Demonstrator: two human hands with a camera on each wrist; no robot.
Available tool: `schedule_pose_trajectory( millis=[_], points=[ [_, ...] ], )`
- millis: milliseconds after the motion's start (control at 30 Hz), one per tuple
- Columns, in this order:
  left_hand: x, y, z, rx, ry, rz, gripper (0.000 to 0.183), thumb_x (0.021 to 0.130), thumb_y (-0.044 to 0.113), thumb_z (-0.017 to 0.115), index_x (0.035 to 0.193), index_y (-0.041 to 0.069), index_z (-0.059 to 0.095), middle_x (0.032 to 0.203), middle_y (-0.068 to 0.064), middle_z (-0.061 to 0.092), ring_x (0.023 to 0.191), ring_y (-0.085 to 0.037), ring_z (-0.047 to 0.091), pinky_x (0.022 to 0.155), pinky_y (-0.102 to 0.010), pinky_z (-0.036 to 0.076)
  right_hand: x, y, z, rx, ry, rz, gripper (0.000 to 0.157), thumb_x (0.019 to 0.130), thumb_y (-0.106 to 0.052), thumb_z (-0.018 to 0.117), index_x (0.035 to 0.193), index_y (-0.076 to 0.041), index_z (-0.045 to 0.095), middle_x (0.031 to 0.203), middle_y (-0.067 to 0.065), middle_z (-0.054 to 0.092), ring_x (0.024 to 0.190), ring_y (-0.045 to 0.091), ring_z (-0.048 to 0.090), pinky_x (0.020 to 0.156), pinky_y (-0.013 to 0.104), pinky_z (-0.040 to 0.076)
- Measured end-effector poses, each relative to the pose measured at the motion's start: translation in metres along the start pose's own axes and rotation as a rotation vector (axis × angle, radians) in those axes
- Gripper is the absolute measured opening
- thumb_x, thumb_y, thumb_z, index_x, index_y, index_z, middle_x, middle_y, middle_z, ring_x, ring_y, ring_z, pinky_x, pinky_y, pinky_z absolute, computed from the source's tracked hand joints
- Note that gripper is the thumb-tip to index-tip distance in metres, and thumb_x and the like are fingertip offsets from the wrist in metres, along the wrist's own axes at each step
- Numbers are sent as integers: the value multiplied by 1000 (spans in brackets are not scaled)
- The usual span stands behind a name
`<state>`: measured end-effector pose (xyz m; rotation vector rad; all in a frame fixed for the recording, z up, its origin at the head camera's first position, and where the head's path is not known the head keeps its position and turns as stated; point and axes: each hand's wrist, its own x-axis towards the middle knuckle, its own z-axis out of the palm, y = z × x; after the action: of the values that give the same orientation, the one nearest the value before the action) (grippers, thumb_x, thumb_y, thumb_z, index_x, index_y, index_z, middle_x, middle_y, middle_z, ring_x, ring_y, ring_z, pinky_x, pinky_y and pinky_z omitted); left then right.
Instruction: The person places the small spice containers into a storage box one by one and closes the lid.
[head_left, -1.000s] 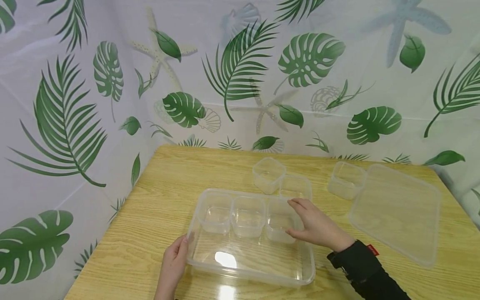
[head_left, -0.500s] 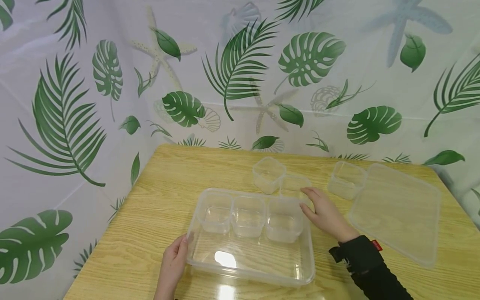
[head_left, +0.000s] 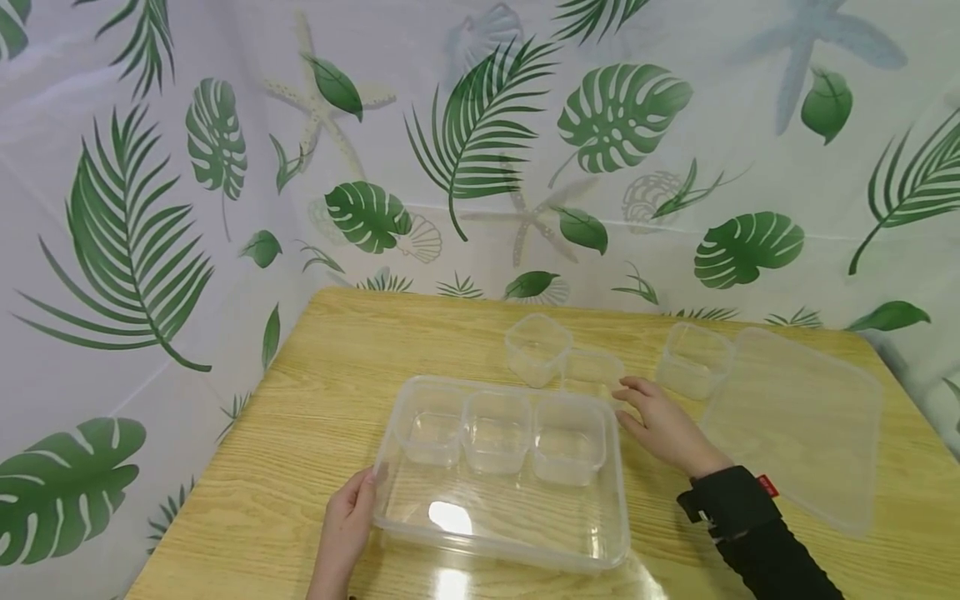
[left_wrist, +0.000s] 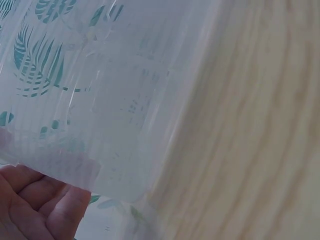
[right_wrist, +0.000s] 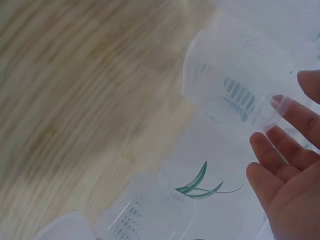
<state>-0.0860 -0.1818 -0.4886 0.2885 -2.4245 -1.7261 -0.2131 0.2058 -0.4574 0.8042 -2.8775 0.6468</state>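
Observation:
On the table sits a large clear plastic food container (head_left: 517, 517), its long side facing me. Along its back wall stand three small clear boxes: left box (head_left: 429, 437), middle box (head_left: 497, 442) and right box (head_left: 567, 454). My left hand (head_left: 348, 512) grips the large container's left wall, thumb over the rim. Behind its back right corner stands another small box (head_left: 591, 367). My right hand (head_left: 667, 429) reaches there with loosely bent, spread fingers. In the right wrist view, fingertips overlap the rim of a small box (right_wrist: 225, 80), thumb apart from it.
Another small box (head_left: 537, 354) stands against the one by my right hand. Farther right, one more box (head_left: 693, 362) stands at the edge of a large flat clear lid (head_left: 802, 425). A leaf-printed cloth (head_left: 480, 150) hangs behind the wooden table (head_left: 300, 442).
My right hand has left the right-hand small box inside the large container and moved right and back to the box behind it. The left hand has stayed on the left wall.

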Motion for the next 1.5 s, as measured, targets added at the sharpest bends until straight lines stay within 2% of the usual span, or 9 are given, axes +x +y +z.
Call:
schedule_pose_trajectory(
  millis=[167, 367, 433, 500, 633, 733, 900, 1233, 1500],
  points=[
    [-1, 0, 0, 1, -3, 4, 34, 96, 15, 37, 113, -10, 53, 108, -24, 57, 94, -31, 57, 78, -39, 47, -1, 0, -1, -38, 53, 14, 25, 82, -9, 61, 99, 9, 59, 111, 26, 48, 102, 40, 46, 81, 47, 42],
    [1, 0, 0, 10, 6, -32, 34, 95, 15, 37, 113, -8, 54, 109, -22, 56, 98, -31, 55, 82, -41, 45, -3, 1, -2, -86, 138, 17, 18, 77, -12, 68, 85, 3, 64, 100, 21, 53, 95, 38, 47, 79, 46, 41],
    [1, 0, 0, 10, 6, -32, 34, 95, 16, 38, 113, -8, 54, 109, -22, 57, 97, -31, 55, 81, -41, 45, -3, 2, -3, -89, 141, 30, 22, 75, -14, 69, 88, 3, 63, 103, 23, 51, 98, 39, 45, 81, 47, 39],
    [1, 0, 0, 8, 1, -19, 34, 95, 16, 38, 113, -9, 54, 107, -22, 57, 96, -31, 56, 80, -41, 46, -3, 3, -4, -83, 126, 55, 34, 75, -17, 70, 98, 6, 60, 108, 25, 48, 101, 40, 42, 82, 49, 38],
    [0, 0, -1, -9, -4, 6, 34, 96, 16, 38, 113, -9, 54, 105, -22, 58, 92, -30, 57, 76, -37, 48, 0, 5, -6, -52, 70, 104, 61, 76, -21, 69, 120, 13, 43, 121, 32, 37, 111, 45, 33, 87, 54, 33],
    [0, 0, -1, -28, -7, 14, 33, 96, 15, 39, 113, -9, 54, 104, -21, 59, 90, -28, 58, 74, -33, 48, 3, 6, -7, -36, 17, 135, 71, 76, -23, 67, 125, 16, 33, 127, 36, 29, 115, 48, 27, 90, 56, 30],
    [1, -2, -1, -38, -15, 29, 33, 95, 15, 39, 112, -9, 54, 101, -21, 59, 87, -27, 58, 72, -32, 49, 6, 8, -6, -14, -36, 171, 77, 77, -24, 65, 127, 19, 26, 130, 38, 24, 117, 49, 24, 92, 57, 27],
    [2, -1, -3, -8, 3, 8, 34, 96, 17, 38, 111, -8, 55, 102, -20, 60, 89, -28, 58, 74, -34, 48, 6, 10, -9, 44, -34, 211, 83, 79, -33, 64, 130, 17, 22, 127, 36, 26, 115, 48, 27, 89, 55, 30],
    [2, -2, -2, -25, -7, -2, 35, 96, 17, 38, 112, -9, 54, 101, -21, 59, 88, -29, 58, 74, -34, 49, 9, 14, -3, 72, -58, 207, 81, 80, -27, 64, 130, 18, 19, 131, 37, 21, 118, 49, 24, 92, 56, 28]
  ],
)
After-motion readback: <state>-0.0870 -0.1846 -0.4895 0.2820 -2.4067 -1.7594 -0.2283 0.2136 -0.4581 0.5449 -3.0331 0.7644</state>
